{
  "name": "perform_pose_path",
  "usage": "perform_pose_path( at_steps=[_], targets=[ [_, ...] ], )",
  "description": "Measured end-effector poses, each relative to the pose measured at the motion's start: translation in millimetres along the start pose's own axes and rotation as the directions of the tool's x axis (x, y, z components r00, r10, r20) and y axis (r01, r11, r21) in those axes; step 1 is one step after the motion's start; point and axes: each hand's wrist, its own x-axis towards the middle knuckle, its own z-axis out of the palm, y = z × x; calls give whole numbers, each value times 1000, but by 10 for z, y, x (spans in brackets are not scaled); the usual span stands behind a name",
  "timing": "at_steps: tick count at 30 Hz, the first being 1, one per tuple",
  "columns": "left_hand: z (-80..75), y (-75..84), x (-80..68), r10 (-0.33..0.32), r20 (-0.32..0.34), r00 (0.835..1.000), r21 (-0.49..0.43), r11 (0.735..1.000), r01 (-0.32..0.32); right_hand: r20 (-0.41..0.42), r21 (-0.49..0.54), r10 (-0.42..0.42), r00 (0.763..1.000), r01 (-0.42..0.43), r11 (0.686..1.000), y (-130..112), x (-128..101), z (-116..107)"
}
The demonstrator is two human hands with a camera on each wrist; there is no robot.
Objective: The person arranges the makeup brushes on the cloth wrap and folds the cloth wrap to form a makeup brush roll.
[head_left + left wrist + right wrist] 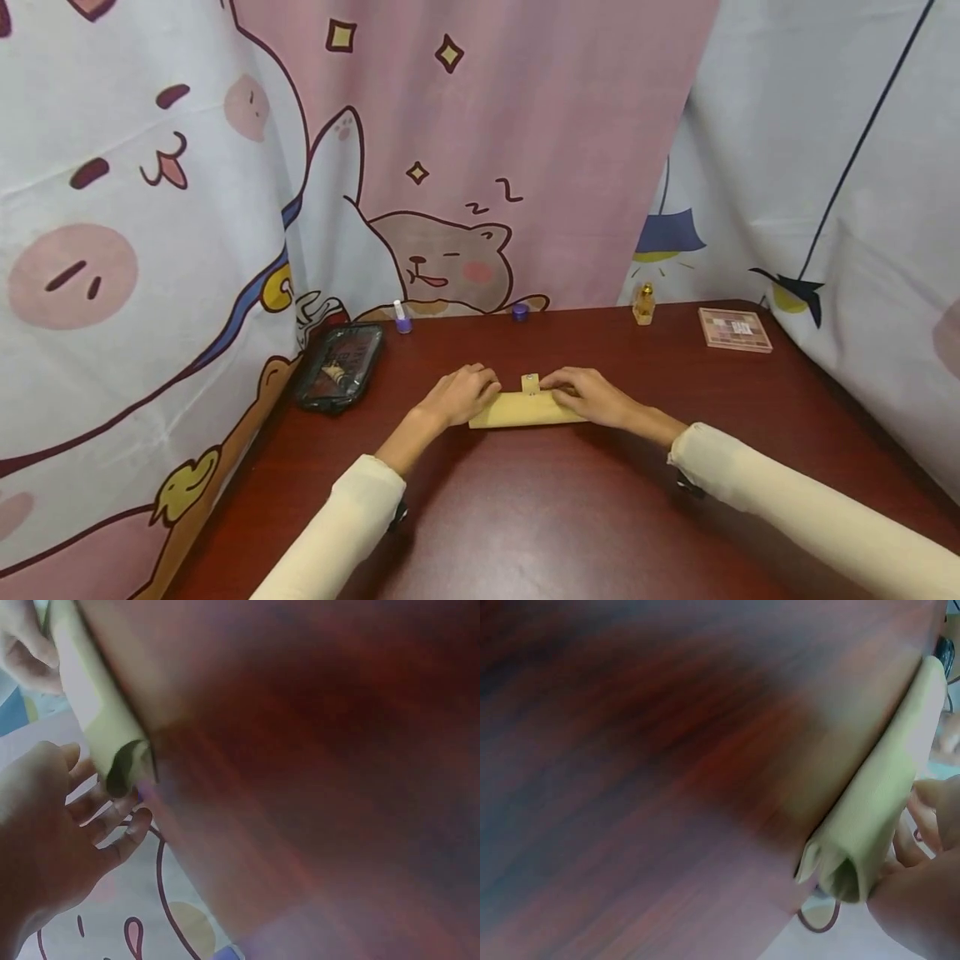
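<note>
A yellow roll-up pouch (525, 411) lies across the middle of the table, its small snap tab (530, 384) sticking up at the far edge. My left hand (461, 396) holds its left end, fingers bent over the far side. On the right end, my right hand (592, 398) grips the roll with its fingertips close beside the tab. Seen from the left wrist, the pouch (101, 697) has a hollow, curled end, with my left fingers (112, 821) spread behind it. The right wrist view shows the pouch's (870, 787) other open end.
A black zip bag with a clear top (341, 367) lies at the left. Along the back stand a purple bottle with a white cap (402, 318), a small purple jar (520, 312) and a golden bottle (643, 305). A palette (734, 330) sits back right, near the printed curtain (570, 150).
</note>
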Motion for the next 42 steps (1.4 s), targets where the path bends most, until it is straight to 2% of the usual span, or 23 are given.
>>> perform_pose_path(
  at_steps=[4, 7, 12, 17, 24, 28, 32, 36, 42],
  targets=[
    [-20, 35, 157, -17, 7, 1000, -43, 999, 17, 13, -45, 5, 1000, -4, 999, -47, 54, 70],
    [-4, 79, 266, -21, 36, 999, -80, 997, 23, 21, -74, 6, 1000, -5, 997, -63, 85, 104],
    [47, 110, 405, -62, 88, 994, -126, 989, 73, 16, -44, 40, 999, -39, 998, -75, 150, 119],
    [89, 111, 473, -94, 116, 989, -155, 982, 112, 18, -24, 69, 997, -68, 997, -89, 176, 126],
    [118, 127, 520, -101, 102, 990, -250, 960, 124, -38, -37, 53, 998, -54, 998, -84, 179, 133],
    [124, 137, 533, -78, 67, 995, -293, 952, 94, -60, -42, 68, 996, -71, 997, -61, 170, 130],
    [124, 137, 523, -52, 1, 999, -344, 938, 49, -79, -28, 109, 991, -112, 993, -49, 164, 131],
    [124, 130, 497, -18, -49, 999, -382, 924, -2, -99, -20, 115, 988, -117, 993, -34, 151, 139],
    [102, 123, 414, 65, -99, 993, -362, 927, -96, -122, -48, 95, 988, -102, 994, -36, 137, 145]
  ],
)
